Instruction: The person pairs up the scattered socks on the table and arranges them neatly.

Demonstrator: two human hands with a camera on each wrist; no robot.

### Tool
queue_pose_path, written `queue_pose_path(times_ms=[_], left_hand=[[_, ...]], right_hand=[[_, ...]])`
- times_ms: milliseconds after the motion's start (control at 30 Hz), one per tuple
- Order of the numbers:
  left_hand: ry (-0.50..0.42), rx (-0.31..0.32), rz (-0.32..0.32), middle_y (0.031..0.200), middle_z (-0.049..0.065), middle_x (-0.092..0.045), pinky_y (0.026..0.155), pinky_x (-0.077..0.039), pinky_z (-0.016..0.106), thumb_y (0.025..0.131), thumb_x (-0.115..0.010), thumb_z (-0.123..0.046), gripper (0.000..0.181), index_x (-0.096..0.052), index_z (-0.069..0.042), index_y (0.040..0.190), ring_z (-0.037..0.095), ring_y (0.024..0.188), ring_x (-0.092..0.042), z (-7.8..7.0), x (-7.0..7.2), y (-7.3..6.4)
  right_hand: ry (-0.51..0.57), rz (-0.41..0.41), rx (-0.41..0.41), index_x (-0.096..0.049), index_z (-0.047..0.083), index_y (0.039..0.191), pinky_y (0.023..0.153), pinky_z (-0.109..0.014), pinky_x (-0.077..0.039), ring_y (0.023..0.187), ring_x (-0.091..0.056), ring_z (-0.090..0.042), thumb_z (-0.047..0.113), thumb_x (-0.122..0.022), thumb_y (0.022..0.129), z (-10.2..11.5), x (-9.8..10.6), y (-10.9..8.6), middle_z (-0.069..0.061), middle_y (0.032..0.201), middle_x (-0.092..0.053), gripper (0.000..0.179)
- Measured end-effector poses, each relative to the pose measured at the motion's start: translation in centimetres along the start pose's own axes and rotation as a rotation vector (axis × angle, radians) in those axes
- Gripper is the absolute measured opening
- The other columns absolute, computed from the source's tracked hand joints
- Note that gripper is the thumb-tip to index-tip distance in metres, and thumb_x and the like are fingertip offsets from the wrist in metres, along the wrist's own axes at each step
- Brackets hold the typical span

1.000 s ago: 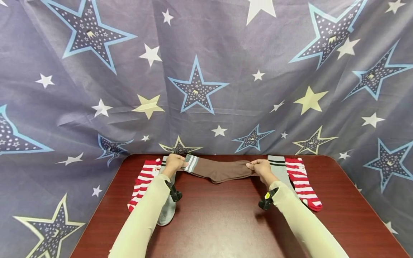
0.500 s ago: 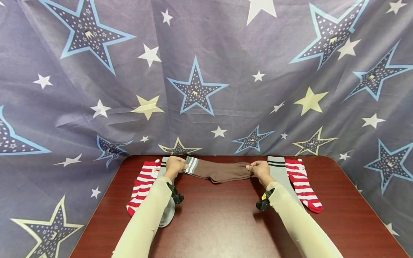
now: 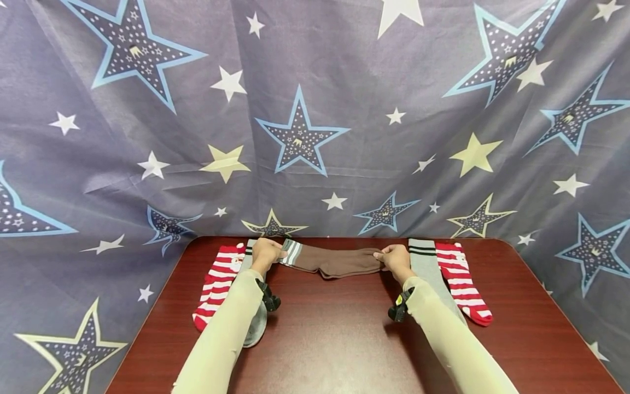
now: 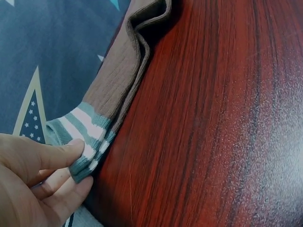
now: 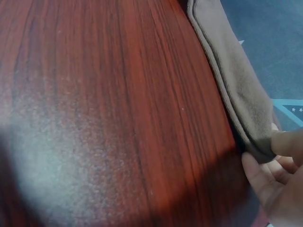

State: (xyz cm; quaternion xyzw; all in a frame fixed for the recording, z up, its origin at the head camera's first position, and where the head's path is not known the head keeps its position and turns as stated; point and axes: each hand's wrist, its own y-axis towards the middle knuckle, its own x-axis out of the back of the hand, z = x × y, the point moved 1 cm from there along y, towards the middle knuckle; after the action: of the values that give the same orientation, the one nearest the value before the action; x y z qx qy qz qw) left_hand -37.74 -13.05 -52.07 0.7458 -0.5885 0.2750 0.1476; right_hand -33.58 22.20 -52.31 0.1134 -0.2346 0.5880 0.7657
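A pair of brown socks (image 3: 339,262), one layered on the other, stretches sideways along the back of the table in the head view. Its striped cuff (image 4: 90,125), teal-grey and white, is pinched between the thumb and fingers of my left hand (image 3: 266,254). At the other end, my right hand (image 3: 396,260) pinches the toe tips (image 5: 262,150). Both layers show as parallel edges in the wrist views, with a fold near the heel. Beneath my left forearm lies a grey sock (image 3: 256,328), partly hidden; another grey sock (image 3: 423,260) lies beside my right hand.
Red-and-white striped socks lie outermost, one at the left (image 3: 214,290) and one at the right (image 3: 460,279). The reddish-brown table (image 3: 330,339) ends at a star-printed curtain (image 3: 364,137) behind the socks.
Both hands keep their grip on the brown socks and stay nearly in place. My right wrist has shifted slightly to the left.
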Motion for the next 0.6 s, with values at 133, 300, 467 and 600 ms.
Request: queue_pose_path(times_ms=[133,300,467,600], left_hand=[[-0.003,-0.001,0.004,0.086,0.015,-0.076,0.050,-0.045,0.018,0.071,-0.088,-0.003,0.025,-0.079,0.003,0.093,0.008,0.051,-0.056,-0.12,0.05,-0.21],[0.022,-0.003,0.004,0.079,0.011,-0.075,0.053,-0.045,0.020,0.071,-0.088,-0.003,0.023,-0.079,0.001,0.091,0.010,0.054,-0.056,-0.22,0.08,-0.34],[0.073,-0.012,-0.004,0.083,0.011,-0.076,0.067,-0.053,0.028,0.069,-0.089,-0.006,0.021,-0.080,-0.001,0.089,0.019,0.069,-0.062,-0.21,-0.03,-0.33],[0.097,-0.018,-0.005,0.093,0.015,-0.077,0.083,-0.057,0.038,0.069,-0.088,-0.006,0.022,-0.080,-0.002,0.088,0.028,0.085,-0.067,-0.22,-0.10,-0.23]], right_hand=[[-0.013,0.002,-0.003,-0.065,-0.004,0.084,0.057,-0.031,-0.061,0.060,-0.063,-0.015,0.011,-0.078,0.090,0.10,0.00,0.02,-0.001,0.072,-0.060,0.020],[-0.029,0.007,-0.028,-0.065,-0.004,0.084,0.054,-0.029,-0.060,0.059,-0.063,-0.015,0.011,-0.079,0.089,0.18,-0.02,0.22,-0.003,0.073,-0.060,0.021],[-0.060,-0.002,-0.045,-0.065,-0.004,0.084,0.054,-0.029,-0.061,0.057,-0.064,-0.016,0.012,-0.080,0.088,0.04,-0.06,0.45,-0.007,0.079,-0.061,0.023],[-0.060,-0.004,-0.039,-0.064,-0.004,0.082,0.054,-0.029,-0.061,0.057,-0.063,-0.015,0.012,-0.081,0.087,0.00,-0.16,0.61,-0.007,0.079,-0.061,0.023]])
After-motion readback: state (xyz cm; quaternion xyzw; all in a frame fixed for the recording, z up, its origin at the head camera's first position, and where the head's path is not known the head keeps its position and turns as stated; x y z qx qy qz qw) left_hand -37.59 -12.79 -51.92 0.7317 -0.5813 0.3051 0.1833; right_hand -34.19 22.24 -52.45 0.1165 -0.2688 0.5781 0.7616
